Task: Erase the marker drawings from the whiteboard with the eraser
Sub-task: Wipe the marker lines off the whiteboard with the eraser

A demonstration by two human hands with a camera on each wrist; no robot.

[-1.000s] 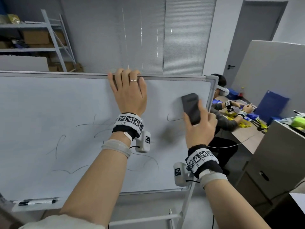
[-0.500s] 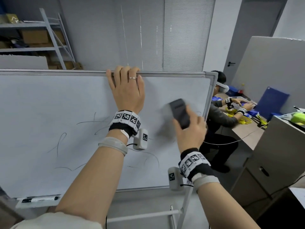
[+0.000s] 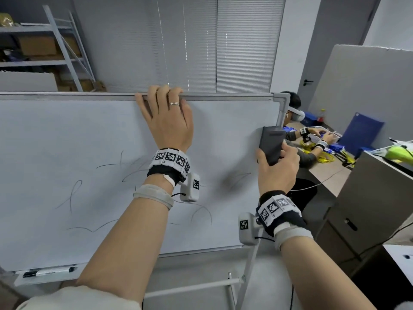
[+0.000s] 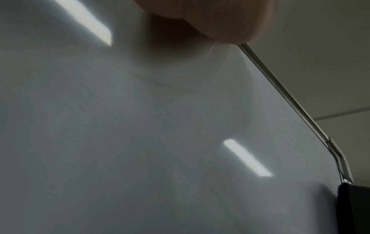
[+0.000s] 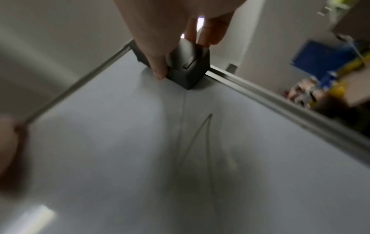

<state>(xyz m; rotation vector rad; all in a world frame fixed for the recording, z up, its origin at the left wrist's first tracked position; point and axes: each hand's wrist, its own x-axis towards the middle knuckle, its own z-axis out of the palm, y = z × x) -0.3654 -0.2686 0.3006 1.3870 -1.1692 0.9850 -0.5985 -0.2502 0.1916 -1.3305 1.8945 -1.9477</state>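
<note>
Head view: right grip (image 3: 276, 168) clasps eraser (image 3: 271, 144) on whiteboard (image 3: 67, 139); left grip (image 3: 169, 121) hooks its top edge.

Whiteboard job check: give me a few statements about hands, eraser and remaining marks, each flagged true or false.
1. The right hand grips the eraser. True.
2. The eraser is at the whiteboard's left edge. False: it is against the right frame.
3. The left hand holds a marker. False: its fingers hook over the top edge; the marker lies in the tray.
4. Marker lines remain on the board. True.
</note>
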